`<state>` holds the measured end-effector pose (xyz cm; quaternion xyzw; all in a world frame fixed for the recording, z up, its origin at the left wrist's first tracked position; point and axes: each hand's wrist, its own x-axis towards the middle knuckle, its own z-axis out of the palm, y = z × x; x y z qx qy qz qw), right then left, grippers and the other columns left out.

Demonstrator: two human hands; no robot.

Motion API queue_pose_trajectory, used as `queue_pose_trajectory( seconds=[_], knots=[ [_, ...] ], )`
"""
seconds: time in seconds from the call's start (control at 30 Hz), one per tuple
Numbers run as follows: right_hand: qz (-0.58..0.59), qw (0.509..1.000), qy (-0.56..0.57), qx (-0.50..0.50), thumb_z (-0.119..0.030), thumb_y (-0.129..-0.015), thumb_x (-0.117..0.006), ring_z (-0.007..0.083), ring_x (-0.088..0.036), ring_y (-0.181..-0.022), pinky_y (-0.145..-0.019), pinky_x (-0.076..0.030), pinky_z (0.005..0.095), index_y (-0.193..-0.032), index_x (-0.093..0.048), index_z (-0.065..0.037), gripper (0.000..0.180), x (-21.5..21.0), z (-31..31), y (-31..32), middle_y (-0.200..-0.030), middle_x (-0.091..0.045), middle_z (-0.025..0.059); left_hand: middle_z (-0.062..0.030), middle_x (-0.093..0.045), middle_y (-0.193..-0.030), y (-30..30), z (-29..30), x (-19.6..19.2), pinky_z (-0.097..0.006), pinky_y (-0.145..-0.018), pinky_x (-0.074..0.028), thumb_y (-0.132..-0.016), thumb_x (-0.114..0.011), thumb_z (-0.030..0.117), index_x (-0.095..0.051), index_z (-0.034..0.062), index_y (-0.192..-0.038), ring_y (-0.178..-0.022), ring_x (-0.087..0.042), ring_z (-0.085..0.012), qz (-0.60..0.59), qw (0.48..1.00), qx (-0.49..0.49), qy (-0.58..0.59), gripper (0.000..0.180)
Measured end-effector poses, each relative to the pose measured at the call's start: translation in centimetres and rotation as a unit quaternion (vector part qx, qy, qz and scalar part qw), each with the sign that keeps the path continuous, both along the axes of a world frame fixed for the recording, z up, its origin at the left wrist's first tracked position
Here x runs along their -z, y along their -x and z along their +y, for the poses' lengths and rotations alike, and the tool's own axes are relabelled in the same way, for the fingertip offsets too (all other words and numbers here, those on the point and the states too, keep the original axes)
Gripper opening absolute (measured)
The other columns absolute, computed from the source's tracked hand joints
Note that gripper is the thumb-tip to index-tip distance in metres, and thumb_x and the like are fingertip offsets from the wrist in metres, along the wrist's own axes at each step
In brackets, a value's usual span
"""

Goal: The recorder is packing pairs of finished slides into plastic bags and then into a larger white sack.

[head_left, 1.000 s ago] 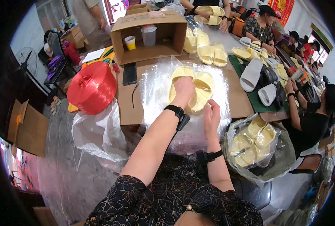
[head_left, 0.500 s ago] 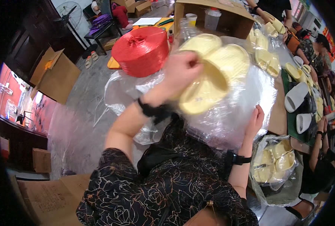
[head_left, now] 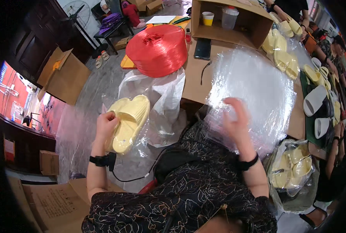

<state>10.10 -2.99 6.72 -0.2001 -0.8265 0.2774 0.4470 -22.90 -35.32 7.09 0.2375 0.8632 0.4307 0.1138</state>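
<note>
Pair of pale yellow moulded slippers [head_left: 128,128], foam-like, broad ribbed straps, clear thin film around the edges. Location: in the left hand [head_left: 106,126], tilted, soles extending rightward from the grip.

Left grip: narrow, fingers and thumb closed at the pair's near-left edge, beside the straps; whether on film alone or slipper too, cannot tell.

Right hand [head_left: 237,116]: well right of that grip, fingers loosely curved, thumb apart, nothing seen held; at the stack of clear glossy plastic sheets [head_left: 254,85], contact uncertain.

Adjacent to the grip: white crinkled plastic sack [head_left: 169,112], behind and right; squat red roll of plastic twine [head_left: 156,52], farther beyond.

Handling, judged: light, springy, hardly fragile; film slippery, prone to slide or tear. Best hold: through the film, around sole edge and strap together; film alone may let the pair swing.
</note>
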Motion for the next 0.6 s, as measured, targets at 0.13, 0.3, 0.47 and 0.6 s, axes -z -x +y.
queue_pose_trajectory(
  seconds=[0.13, 0.3, 0.47, 0.6],
  knots=[
    [-0.248, 0.912, 0.139, -0.296, -0.028, -0.082, -0.073, 0.0299, -0.066, -0.098, -0.084, -0.052, 0.0391, -0.120, -0.059, -0.002, 0.048, 3.9, -4.6, 9.2, -0.114, -0.063, 0.0178, -0.0003, -0.059, -0.062, -1.1, 1.6, 0.7, -0.027, -0.053, -0.041, -0.078, -0.068, 0.010, -0.062, -0.0026, -0.070, -0.058, -0.051, -0.0062, -0.041, 0.999, 0.024, 0.010, 0.016],
    [-0.168, 0.839, 0.345, -0.386, -0.031, -0.084, -0.075, 0.0205, -0.069, -0.091, -0.075, -0.054, 0.0348, -0.120, -0.059, 0.004, 0.053, 12.6, -6.4, 15.8, -0.115, -0.066, 0.0170, -0.0003, -0.057, -0.062, -0.9, 3.4, 1.1, -0.027, -0.054, -0.041, -0.077, -0.068, 0.010, -0.063, -0.0021, -0.073, -0.059, -0.051, -0.0060, -0.011, 0.989, 0.104, 0.108, 0.014],
    [-0.326, 0.723, 0.411, -0.449, -0.022, -0.090, -0.072, 0.0142, -0.067, -0.077, -0.069, -0.055, 0.0294, -0.106, -0.066, 0.003, 0.030, 11.9, -7.2, 14.5, -0.086, -0.070, 0.0066, 0.0024, -0.059, -0.065, 1.7, 4.0, 2.7, -0.025, -0.052, -0.040, -0.078, -0.066, 0.005, -0.064, -0.0004, -0.071, -0.060, -0.052, -0.0047, -0.174, 0.970, 0.151, 0.074, 0.009],
    [-0.279, 0.710, 0.428, -0.485, -0.031, -0.094, -0.067, 0.0135, -0.069, -0.072, -0.065, -0.055, 0.0281, -0.103, -0.067, 0.001, 0.032, 6.9, -5.1, 11.0, -0.084, -0.070, 0.0051, 0.0031, -0.055, -0.060, 1.8, 9.1, 2.1, -0.024, -0.049, -0.035, -0.074, -0.066, 0.009, -0.059, 0.0031, -0.065, -0.057, -0.048, -0.0041, -0.149, 0.948, 0.236, 0.153, 0.013]
  ],
)
